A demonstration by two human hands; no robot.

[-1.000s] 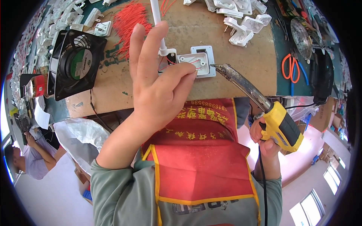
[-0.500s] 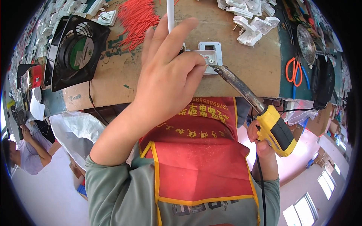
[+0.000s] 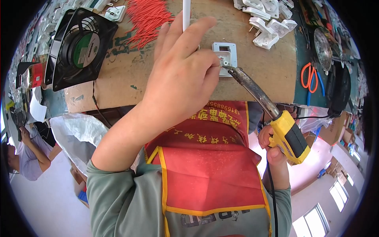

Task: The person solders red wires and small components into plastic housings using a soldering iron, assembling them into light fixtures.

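A white plastic housing [image 3: 233, 59] lies on the bench, with a square opening at its far end and small metal parts inside. Over its left side is my left hand [image 3: 181, 73], thumb and forefinger pinched together at the housing; what they pinch is hidden. The other fingers are raised, and a white rod or tube [image 3: 186, 15] stands up behind them. My right hand [image 3: 272, 144] grips the yellow-and-black handle of a soldering iron [image 3: 290, 136]. Its dark metal tip reaches into the housing, right beside my left fingertips.
A black fan [image 3: 81, 49] stands at the left. Red wires [image 3: 148, 21] lie in a pile behind my left hand, and white plug shells [image 3: 268, 29] are heaped at the back right. Orange-and-blue-handled pliers [image 3: 310, 79] rest at the right. A person [image 3: 31, 152] sits at far left.
The whole view has shifted slightly, so the bench things sit a little differently in the picture. The pinch of my left hand and the iron's place at the housing look much the same.
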